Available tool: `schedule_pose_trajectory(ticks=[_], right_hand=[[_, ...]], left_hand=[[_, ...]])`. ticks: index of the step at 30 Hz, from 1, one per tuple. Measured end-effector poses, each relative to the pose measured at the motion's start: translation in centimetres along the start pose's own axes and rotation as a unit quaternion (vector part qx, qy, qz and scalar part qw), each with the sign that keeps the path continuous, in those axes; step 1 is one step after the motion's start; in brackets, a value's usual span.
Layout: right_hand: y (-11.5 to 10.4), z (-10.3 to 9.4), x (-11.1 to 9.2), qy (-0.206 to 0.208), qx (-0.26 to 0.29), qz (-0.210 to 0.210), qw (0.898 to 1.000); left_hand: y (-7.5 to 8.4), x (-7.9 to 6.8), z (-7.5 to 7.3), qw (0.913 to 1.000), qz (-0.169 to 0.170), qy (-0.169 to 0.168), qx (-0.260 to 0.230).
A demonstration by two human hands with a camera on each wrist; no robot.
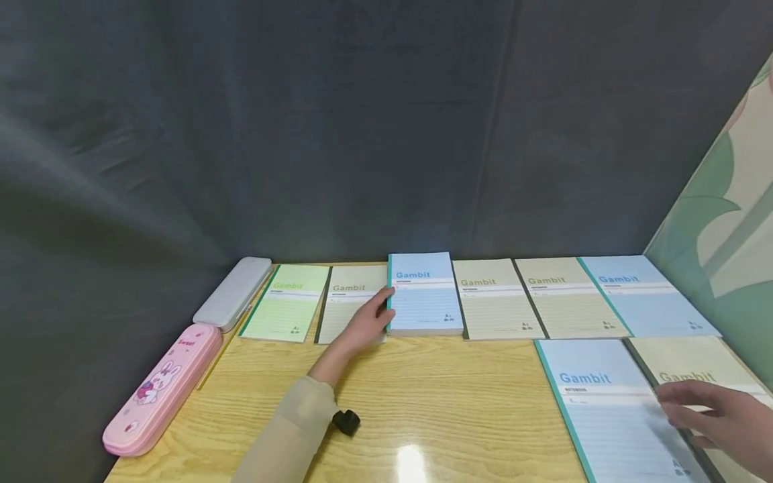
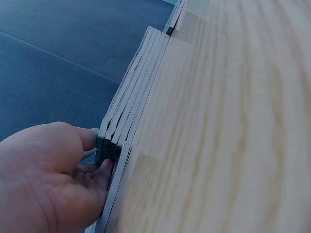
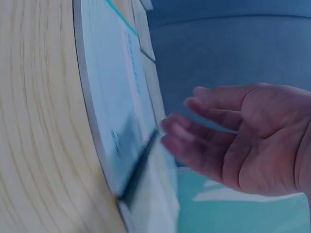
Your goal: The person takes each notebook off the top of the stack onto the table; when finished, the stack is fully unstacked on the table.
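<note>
The pale-blue rectangular paper-notebook stack (image 1: 425, 295), likely weighty and slip-prone, suits gripping at the teal spine (image 1: 389, 270), which the left hand (image 1: 364, 325) seemingly pinches; right of the stack, the right hand (image 1: 721, 419) hovers relaxed, empty.

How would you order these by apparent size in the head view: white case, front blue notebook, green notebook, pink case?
1. Front blue notebook
2. Pink case
3. Green notebook
4. White case
Nearness to the camera may enlarge the first two.
</note>
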State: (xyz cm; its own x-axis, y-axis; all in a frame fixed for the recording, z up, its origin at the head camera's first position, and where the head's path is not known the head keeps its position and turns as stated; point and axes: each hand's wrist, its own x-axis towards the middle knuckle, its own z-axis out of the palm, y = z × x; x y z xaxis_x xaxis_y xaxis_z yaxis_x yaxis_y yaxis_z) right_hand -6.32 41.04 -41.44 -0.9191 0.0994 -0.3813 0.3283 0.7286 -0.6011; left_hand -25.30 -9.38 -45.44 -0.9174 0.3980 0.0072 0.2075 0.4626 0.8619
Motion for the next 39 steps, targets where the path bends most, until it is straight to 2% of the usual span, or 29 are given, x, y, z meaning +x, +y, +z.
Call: schedule_pose_trajectory(ticks=[3,7,12,17,26,32,39], right_hand=[[-2.2,0.8,0.4,0.024,0.014,-0.034,0.999],[-4.7,2.2,1.4,0.044,0.075,-0.084,0.993],[-7.7,4.4,3.2,0.025,0.147,-0.125,0.981],[-10.5,6.4,5.4,0.002,0.202,-0.167,0.965],[-15.1,9.1,8.6,-0.008,0.253,-0.202,0.946],[-17.8,10.2,10.5,-0.004,0.238,-0.219,0.946],[-20.0,12.2,12.8,0.01,0.185,-0.225,0.957]], left_hand=[[0.0,0.0,0.0,1.0,-0.001,-0.002,0.001],[-0.1,0.0,0.0,1.0,-0.002,-0.001,0.0],[-0.1,0.1,0.0,1.0,-0.002,-0.001,-0.001],[-0.1,0.1,-0.1,1.0,-0.004,0.0,-0.002],[-0.1,0.3,0.0,1.0,0.002,-0.001,-0.001],[-0.3,0.6,0.0,1.0,0.001,-0.001,0.002],[-0.2,0.4,0.1,1.0,-0.005,0.001,-0.004]])
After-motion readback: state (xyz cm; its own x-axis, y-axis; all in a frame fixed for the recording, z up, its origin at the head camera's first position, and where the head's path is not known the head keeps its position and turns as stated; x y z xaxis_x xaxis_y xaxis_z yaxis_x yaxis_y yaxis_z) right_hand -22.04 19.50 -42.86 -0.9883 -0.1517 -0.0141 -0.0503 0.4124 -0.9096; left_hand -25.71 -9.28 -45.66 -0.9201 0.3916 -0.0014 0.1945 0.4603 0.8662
